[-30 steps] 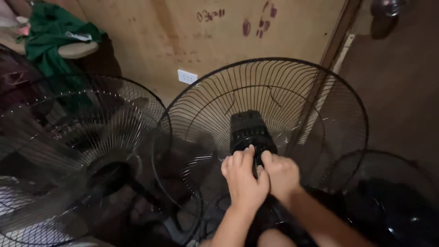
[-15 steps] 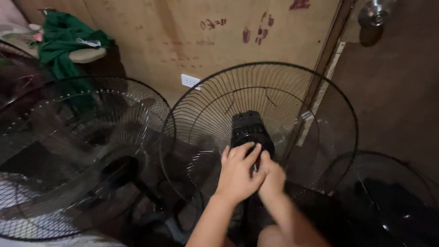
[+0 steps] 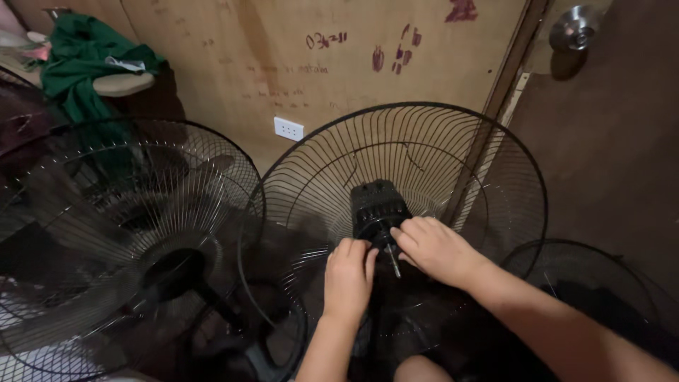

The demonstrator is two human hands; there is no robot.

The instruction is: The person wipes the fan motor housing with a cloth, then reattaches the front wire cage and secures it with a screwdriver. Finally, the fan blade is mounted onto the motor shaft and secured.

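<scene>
1. Fingers of the right hand (image 3: 437, 249) curl around the motor shaft (image 3: 393, 261) at frame centre.
2. Left hand (image 3: 349, 277), fingers bent, grips the black motor housing (image 3: 378, 208) from below.
3. Rear wire guard (image 3: 424, 159) encircles the motor.
4. Second fan (image 3: 127, 240) stands at left; wall socket (image 3: 288, 129) lies above, between them.

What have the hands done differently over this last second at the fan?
The left hand and right hand, earlier pressed together over the black fan motor housing, have parted, baring the thin metal shaft. Both still touch the motor. The round black wire guard stayed put.
</scene>
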